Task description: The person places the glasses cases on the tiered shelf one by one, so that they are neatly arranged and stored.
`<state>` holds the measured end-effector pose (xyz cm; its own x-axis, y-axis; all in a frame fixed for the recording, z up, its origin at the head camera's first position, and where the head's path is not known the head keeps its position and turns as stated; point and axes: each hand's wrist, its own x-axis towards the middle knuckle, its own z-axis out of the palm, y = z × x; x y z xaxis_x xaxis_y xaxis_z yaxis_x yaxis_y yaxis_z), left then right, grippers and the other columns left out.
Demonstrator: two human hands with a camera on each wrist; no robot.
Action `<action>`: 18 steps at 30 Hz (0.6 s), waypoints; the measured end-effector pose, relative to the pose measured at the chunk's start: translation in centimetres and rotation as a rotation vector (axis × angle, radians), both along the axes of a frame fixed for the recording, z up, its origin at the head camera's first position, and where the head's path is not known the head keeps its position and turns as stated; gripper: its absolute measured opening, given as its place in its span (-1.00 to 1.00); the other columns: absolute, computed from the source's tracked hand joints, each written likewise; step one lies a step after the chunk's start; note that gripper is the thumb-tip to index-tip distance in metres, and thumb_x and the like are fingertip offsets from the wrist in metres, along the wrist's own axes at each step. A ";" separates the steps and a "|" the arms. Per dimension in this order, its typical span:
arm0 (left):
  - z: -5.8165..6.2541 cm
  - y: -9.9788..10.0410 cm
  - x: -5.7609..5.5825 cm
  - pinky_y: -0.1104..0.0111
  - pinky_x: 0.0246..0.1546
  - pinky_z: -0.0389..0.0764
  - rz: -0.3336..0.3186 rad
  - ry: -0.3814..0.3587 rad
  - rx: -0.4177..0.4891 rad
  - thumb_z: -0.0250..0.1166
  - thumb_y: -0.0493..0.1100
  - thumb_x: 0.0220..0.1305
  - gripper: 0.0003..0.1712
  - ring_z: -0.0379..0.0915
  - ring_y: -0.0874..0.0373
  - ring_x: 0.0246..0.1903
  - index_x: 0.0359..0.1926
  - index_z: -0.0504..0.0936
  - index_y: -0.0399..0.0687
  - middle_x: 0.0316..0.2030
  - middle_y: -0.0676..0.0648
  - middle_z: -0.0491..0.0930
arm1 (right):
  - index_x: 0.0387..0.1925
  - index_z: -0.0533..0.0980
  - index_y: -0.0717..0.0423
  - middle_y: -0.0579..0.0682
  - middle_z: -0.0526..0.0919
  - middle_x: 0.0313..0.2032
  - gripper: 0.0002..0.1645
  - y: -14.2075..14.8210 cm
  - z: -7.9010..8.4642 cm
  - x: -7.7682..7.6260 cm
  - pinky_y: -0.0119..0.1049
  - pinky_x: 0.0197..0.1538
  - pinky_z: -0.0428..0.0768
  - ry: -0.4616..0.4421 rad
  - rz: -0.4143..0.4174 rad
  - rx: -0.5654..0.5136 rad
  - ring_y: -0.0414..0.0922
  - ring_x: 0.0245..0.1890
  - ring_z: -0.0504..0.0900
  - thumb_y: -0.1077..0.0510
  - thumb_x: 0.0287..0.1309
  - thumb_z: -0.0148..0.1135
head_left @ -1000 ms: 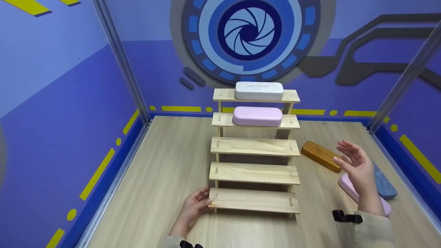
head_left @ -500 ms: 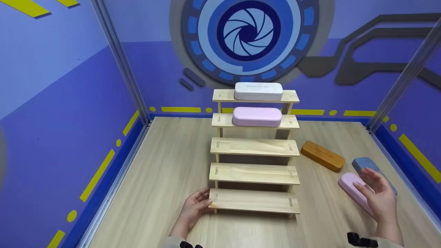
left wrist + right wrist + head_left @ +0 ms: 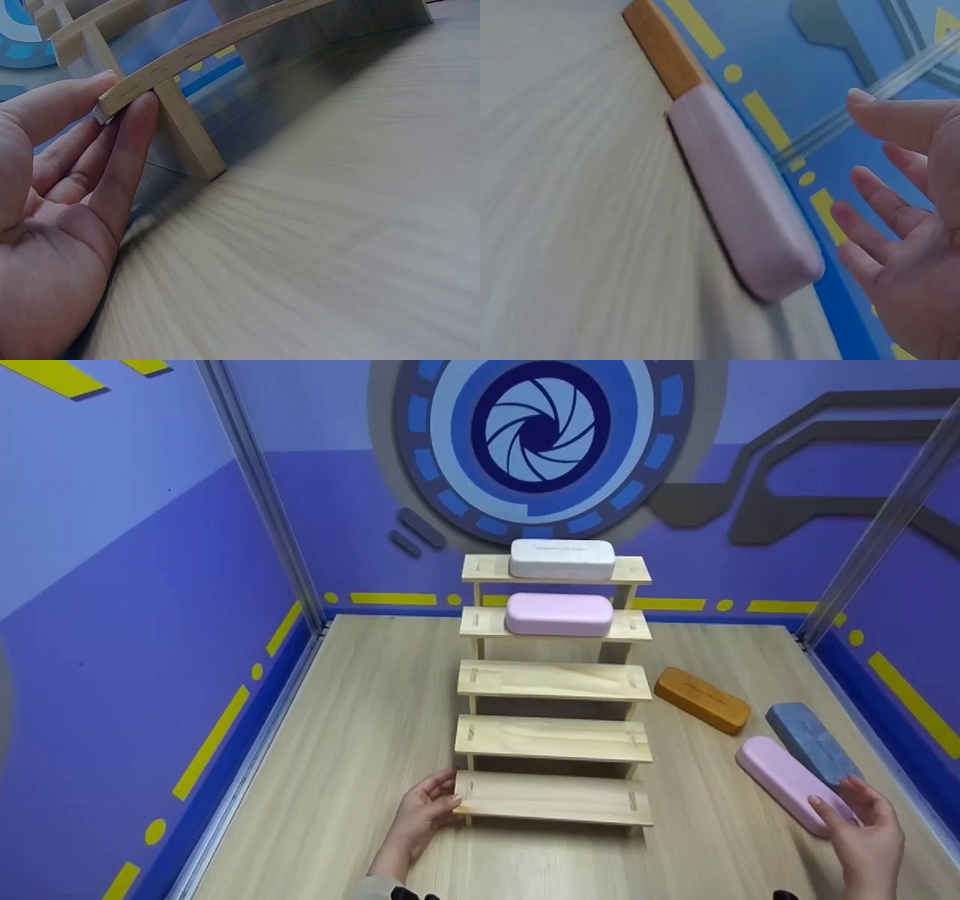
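My left hand (image 3: 421, 814) pinches the left end of the lowest board of a stepped wooden display stand (image 3: 555, 796). In the left wrist view the thumb lies on top of the board and fingers (image 3: 135, 135) are beneath it. My right hand (image 3: 868, 836), fingers spread and relaxed, hovers by the near end of a pink glasses case (image 3: 784, 780). The right wrist view shows a gap between those fingers and the pink case (image 3: 739, 195). Beside it lie a blue glasses case (image 3: 814, 739) and an orange-brown glasses case (image 3: 702, 700).
A white glasses case (image 3: 562, 559) sits on the stand's top step, another pink case (image 3: 559, 613) on the step below. The wooden tabletop (image 3: 360, 697) is bounded by a patterned back wall (image 3: 330, 525) and side walls with metal corner posts.
My right hand has come back toward me and to the right, from beside the orange-brown case to the pink case's near end. My left hand stays on the stand.
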<state>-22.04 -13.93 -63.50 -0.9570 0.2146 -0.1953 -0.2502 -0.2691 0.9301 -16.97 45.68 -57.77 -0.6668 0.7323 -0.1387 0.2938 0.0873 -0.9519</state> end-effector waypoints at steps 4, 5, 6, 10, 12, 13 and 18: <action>-0.1 0.0 0.0 0.29 -0.08 0.78 -0.003 0.005 0.005 0.34 -0.35 0.31 -0.19 0.61 0.19 -0.06 0.48 0.20 -0.45 0.05 -0.06 0.56 | 0.57 0.19 -0.24 -0.18 0.29 0.55 -0.07 0.5 -1.1 -0.2 0.00 0.68 0.03 -0.117 -0.029 0.040 -0.13 0.61 0.12 0.02 0.27 0.40; -0.1 0.0 0.0 0.28 -0.08 0.78 -0.003 0.005 0.008 0.34 -0.35 0.31 -0.19 0.61 0.19 -0.06 0.48 0.20 -0.45 0.05 -0.06 0.56 | 0.59 0.15 -0.20 -0.11 0.21 0.59 -0.05 0.6 -1.4 -0.3 0.00 0.68 0.02 -0.141 -0.029 0.037 -0.07 0.63 0.07 0.03 0.28 0.39; -0.1 0.0 0.0 0.28 -0.08 0.78 -0.004 0.006 0.011 0.34 -0.35 0.30 -0.19 0.61 0.19 -0.06 0.48 0.21 -0.45 0.06 -0.06 0.56 | 0.60 0.12 -0.17 -0.04 0.14 0.61 -0.03 0.7 -1.6 -0.4 -0.01 0.68 0.02 -0.160 -0.027 0.036 -0.02 0.64 0.03 0.04 0.29 0.38; -0.1 0.0 0.1 0.28 -0.08 0.78 -0.009 0.017 0.010 0.34 -0.35 0.31 -0.19 0.61 0.20 -0.06 0.48 0.20 -0.46 0.05 -0.05 0.56 | 0.63 0.05 -0.09 0.07 0.07 0.63 -0.01 1.0 -2.4 -0.9 -0.07 0.69 0.01 -0.185 -0.025 0.048 0.04 0.65 0.01 0.12 0.31 0.34; -0.1 0.0 0.2 0.30 -0.08 0.78 -0.011 0.020 0.008 0.34 -0.34 0.32 -0.19 0.61 0.21 -0.07 0.48 0.19 -0.46 0.05 -0.04 0.56 | 0.63 0.04 -0.05 0.11 0.06 0.62 0.00 1.1 -2.8 -1.0 -0.10 0.69 0.00 -0.179 -0.021 0.061 0.05 0.64 0.02 0.14 0.31 0.34; 0.0 0.0 0.2 0.30 -0.08 0.78 -0.012 0.021 0.007 0.34 -0.34 0.32 -0.19 0.61 0.21 -0.07 0.48 0.19 -0.46 0.04 -0.04 0.56 | 0.63 0.02 -0.02 0.12 0.05 0.63 0.02 1.1 -3.0 -1.0 -0.10 0.69 0.00 -0.175 -0.018 0.063 0.05 0.64 0.02 0.14 0.30 0.35; 0.2 0.0 0.1 0.31 -0.09 0.77 -0.006 0.015 0.010 0.33 -0.36 0.32 -0.19 0.62 0.21 -0.06 0.48 0.18 -0.47 0.06 -0.05 0.58 | 0.64 -0.07 0.03 0.15 -0.03 0.64 0.12 1.3 -4.2 -0.9 -0.10 0.68 -0.01 -0.169 -0.007 0.037 0.05 0.65 -0.03 0.13 0.25 0.40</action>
